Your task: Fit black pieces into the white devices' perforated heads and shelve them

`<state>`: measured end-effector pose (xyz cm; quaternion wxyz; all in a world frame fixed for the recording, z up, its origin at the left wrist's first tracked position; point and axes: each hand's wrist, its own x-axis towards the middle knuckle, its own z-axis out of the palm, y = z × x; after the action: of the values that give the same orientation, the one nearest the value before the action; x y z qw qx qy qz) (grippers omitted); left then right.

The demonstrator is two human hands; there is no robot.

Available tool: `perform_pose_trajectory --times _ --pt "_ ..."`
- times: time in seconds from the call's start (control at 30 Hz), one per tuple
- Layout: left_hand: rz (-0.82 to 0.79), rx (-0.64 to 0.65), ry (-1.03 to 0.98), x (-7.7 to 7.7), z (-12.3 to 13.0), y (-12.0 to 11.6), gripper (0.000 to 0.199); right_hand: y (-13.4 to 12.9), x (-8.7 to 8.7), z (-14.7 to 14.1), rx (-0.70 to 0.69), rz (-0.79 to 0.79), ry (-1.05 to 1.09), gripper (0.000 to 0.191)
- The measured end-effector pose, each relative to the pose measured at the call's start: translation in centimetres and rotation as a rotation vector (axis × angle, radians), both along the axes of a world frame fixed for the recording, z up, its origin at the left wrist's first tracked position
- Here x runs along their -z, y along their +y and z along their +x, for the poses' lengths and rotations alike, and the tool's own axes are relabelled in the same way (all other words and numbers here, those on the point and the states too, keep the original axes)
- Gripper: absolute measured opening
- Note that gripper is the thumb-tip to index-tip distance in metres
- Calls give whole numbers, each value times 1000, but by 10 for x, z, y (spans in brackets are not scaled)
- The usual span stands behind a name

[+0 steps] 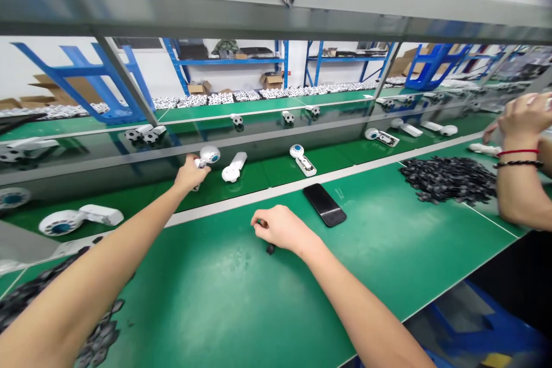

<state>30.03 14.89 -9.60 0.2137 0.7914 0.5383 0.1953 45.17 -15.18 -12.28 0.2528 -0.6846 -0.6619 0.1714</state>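
Observation:
My left hand is closed on a white device with a round head, over the dark green belt. My right hand is above the green table, fingers curled; a small dark piece seems to be between thumb and index finger, too small to name. Just below that hand a small black piece lies on the table. Right of my left hand, a white device rests on the belt, and farther right another shows an open compartment. A black phone lies beside my right hand.
Piles of black pieces lie at the right and lower left. Another person's hand and wrist are at the right edge. More white devices sit along the belt. A grey beam crosses above.

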Motion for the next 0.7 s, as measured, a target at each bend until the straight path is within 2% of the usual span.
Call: perform_pose_trajectory --times 0.07,0.17,0.27,0.4,0.47,0.57,0.7 --pt "-23 23 -135 7 -10 -33 71 -1 -2 -4 26 39 56 19" --pt "-61 125 -306 21 -40 -92 55 -3 -4 -13 28 98 222 30" --pt "-154 197 -402 32 -80 -152 68 -6 -4 -24 -20 170 307 27" --pt "-483 288 -723 40 -119 -216 83 -11 -3 -42 -14 225 309 22" --pt "-665 265 -904 42 -126 -235 86 -13 -2 -50 -2 224 381 22" --pt "-863 235 -1059 43 -127 -246 79 -16 -4 -57 -11 201 468 25" --pt "-1071 242 -1051 43 -123 -248 76 -18 -5 -61 -81 159 445 25"
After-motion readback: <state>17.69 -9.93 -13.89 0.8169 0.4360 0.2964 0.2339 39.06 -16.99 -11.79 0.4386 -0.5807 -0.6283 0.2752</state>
